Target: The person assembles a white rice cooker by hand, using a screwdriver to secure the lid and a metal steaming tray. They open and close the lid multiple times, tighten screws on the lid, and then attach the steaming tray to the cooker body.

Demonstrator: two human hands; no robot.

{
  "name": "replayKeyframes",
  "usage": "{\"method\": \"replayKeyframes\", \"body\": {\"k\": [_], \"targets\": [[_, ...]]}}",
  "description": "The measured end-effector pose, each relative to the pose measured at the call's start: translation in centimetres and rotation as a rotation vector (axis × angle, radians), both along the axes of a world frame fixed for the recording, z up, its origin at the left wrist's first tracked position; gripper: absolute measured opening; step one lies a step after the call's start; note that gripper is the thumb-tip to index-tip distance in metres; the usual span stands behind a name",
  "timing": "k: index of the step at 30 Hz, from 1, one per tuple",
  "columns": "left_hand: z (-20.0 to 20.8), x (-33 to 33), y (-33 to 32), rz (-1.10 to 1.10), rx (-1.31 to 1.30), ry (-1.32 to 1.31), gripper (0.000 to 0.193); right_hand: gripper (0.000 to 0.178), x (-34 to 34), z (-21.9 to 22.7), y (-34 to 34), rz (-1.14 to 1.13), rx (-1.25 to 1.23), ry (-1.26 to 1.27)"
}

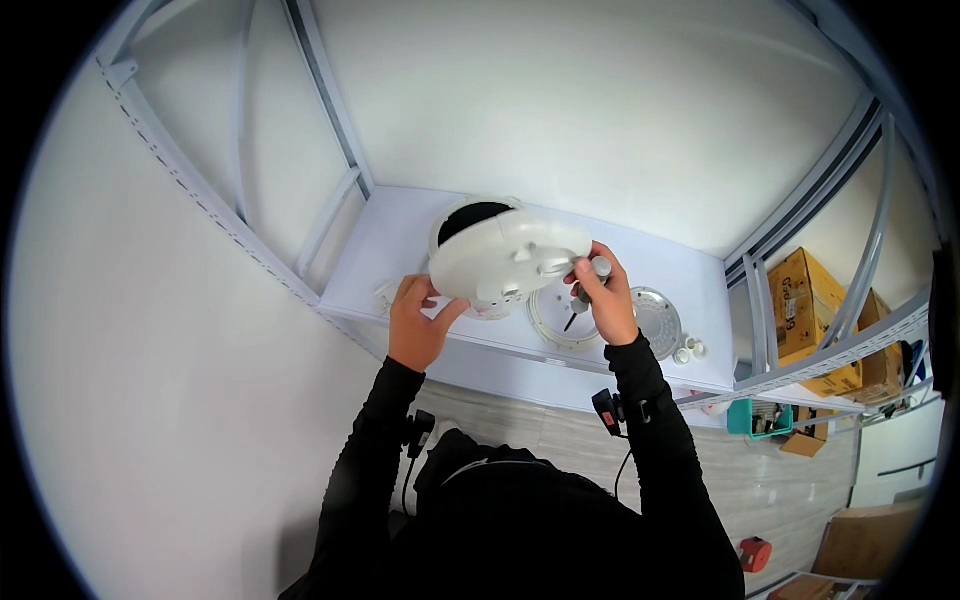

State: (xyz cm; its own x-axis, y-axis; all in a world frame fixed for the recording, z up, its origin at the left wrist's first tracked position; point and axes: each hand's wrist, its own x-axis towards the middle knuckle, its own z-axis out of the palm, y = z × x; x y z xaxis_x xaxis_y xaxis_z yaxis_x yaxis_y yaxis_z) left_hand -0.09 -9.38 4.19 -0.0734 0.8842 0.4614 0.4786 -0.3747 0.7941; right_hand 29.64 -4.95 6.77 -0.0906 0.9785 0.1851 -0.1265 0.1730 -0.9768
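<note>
Tilted above the shelf is a white oval plastic cover (490, 260) with raised fittings on its upper face. My left hand (417, 328) pinches its left edge between thumb and fingers. At the cover's right end, my right hand (612, 300) is closed around a screwdriver (601, 268) with a grey handle, its dark shaft pointing down. The right fingers are also close against the cover's edge; whether they grip it I cannot tell. Behind the cover stands a round white housing (437, 235) with a dark inside, partly hidden. Below the screwdriver lies a white ring-shaped part (543, 330).
A perforated silver disc (657, 318) and small white round pieces (692, 350) lie at the right of the white shelf (385, 225). Grey metal posts (335, 95) frame it. Cardboard boxes (800, 295) and a teal basket (740, 415) stand at the right.
</note>
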Motion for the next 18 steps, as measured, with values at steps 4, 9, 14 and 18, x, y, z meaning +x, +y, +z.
{"method": "replayKeyframes", "body": {"k": [4, 9, 14, 18], "targets": [[-0.1, 0.0, 1.4, 0.014, 0.032, -0.035, 0.036, 0.061, -1.2, 0.3, 1.2, -0.085, 0.049, -0.146], [-1.1, 0.1, 2.2, 0.010, 0.057, 0.028, 0.062, 0.065, -2.1, -0.1, 2.5, -0.124, 0.107, -0.219], [-2.5, 0.8, 2.8, 0.031, 0.041, 0.006, 0.078, 0.065, -2.4, -1.1, 3.9, -0.154, 0.127, -0.262], [-3.1, 0.5, 3.9, 0.019, 0.046, -0.007, 0.083, 0.062, -2.9, -1.5, 5.0, -0.188, 0.149, -0.318]]}}
